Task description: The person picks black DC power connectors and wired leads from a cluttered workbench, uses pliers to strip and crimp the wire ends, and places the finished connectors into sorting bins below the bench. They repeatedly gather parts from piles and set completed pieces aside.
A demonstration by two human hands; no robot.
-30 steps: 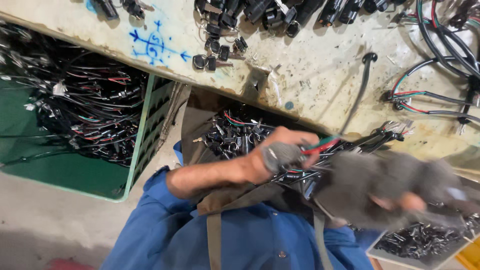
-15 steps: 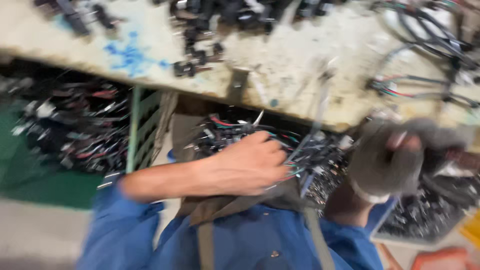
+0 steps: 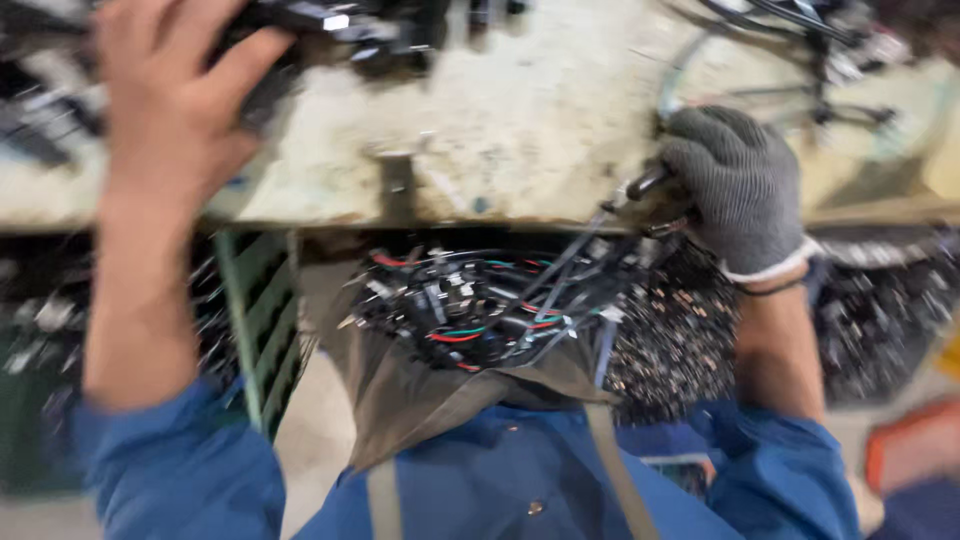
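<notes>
Both hands have risen from the apron pouch to the bench since half a second ago. Nearest, the brown apron pouch (image 3: 440,390), held open against the blue jacket, keeps a tangle of black, red and green wire pieces (image 3: 470,315) within reach. Farther, the gloved right hand (image 3: 735,185) clenches a dark cable end (image 3: 645,185) at the worn bench (image 3: 520,120) edge; the bare left hand (image 3: 165,95) grips black connectors (image 3: 300,20) far left. No labels are legible through the blur
</notes>
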